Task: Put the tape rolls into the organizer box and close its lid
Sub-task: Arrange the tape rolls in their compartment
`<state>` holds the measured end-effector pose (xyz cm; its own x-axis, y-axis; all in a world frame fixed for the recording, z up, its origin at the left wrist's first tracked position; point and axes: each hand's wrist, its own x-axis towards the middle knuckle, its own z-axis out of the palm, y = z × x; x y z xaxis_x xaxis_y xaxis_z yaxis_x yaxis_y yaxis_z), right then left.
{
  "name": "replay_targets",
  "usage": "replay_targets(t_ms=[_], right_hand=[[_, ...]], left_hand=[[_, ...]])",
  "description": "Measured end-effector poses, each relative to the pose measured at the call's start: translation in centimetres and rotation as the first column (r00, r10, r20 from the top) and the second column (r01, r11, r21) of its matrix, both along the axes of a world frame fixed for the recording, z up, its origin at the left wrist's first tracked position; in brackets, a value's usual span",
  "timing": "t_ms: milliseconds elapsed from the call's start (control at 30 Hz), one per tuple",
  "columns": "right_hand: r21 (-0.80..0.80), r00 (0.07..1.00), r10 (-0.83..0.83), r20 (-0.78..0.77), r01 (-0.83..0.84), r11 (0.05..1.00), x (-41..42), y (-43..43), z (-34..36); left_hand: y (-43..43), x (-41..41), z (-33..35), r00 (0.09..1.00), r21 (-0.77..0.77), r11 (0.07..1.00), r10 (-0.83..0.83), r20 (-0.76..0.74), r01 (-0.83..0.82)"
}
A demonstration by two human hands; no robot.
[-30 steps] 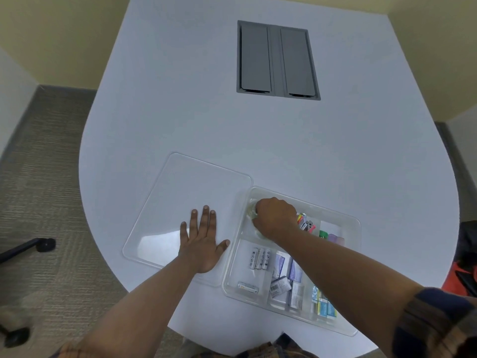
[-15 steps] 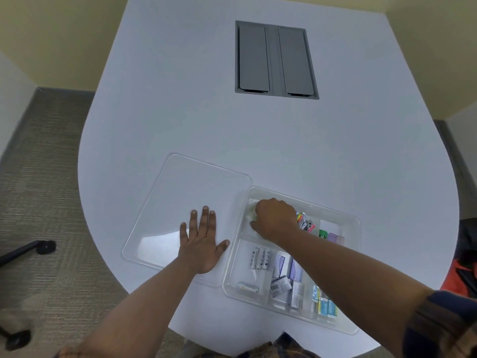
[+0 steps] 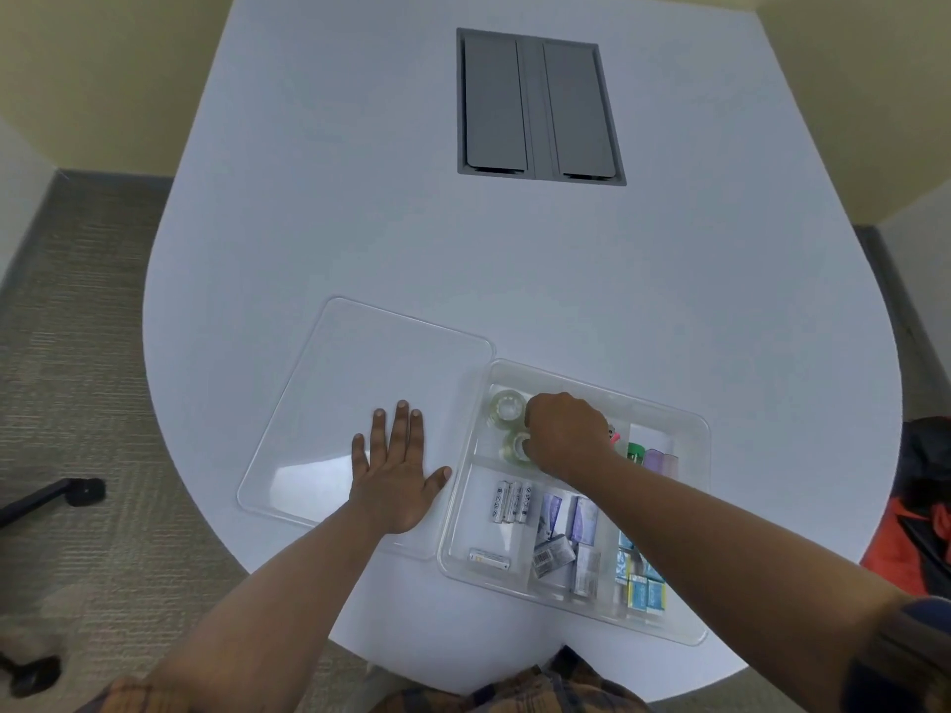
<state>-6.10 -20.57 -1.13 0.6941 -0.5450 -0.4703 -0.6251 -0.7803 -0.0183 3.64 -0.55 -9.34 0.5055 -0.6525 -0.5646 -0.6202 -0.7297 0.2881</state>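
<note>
The clear organizer box (image 3: 689, 429) sits open on the white table's near edge. Two clear tape rolls lie in its far left compartment: one (image 3: 507, 408) at the back, one (image 3: 517, 447) nearer. My right hand (image 3: 566, 432) hovers over that compartment, fingers curled onto the nearer tape roll. The clear lid (image 3: 370, 373) lies flat on the table to the left of the box. My left hand (image 3: 393, 476) rests flat on the lid's near right corner, fingers spread.
Other box compartments hold batteries (image 3: 510, 501), small packets (image 3: 566, 537), teal boxes (image 3: 643, 589) and coloured items (image 3: 648, 455). A grey cable hatch (image 3: 538, 108) is set into the table further back. Carpet and a chair base (image 3: 51, 496) lie to the left.
My right hand has shifted slightly right and toward me, uncovering the back tape roll in the compartment. The left hand stays flat on the lid.
</note>
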Motion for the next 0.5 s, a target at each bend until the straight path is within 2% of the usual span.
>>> replay_targets(t_ms=[300, 500], right_hand=[[0.066, 0.998, -0.038, 0.055, 0.034, 0.997, -0.8, 0.4, 0.0], [0.148, 0.952, -0.108, 0.286, 0.068, 0.987, -3.2, 1.2, 1.2]], left_hand=[[0.0, 0.1, -0.5, 1.000, -0.010, 1.000, -0.004, 0.017, 0.004], [0.5, -0.3, -1.1, 0.996, -0.102, 0.995, 0.031, 0.082, -0.023]])
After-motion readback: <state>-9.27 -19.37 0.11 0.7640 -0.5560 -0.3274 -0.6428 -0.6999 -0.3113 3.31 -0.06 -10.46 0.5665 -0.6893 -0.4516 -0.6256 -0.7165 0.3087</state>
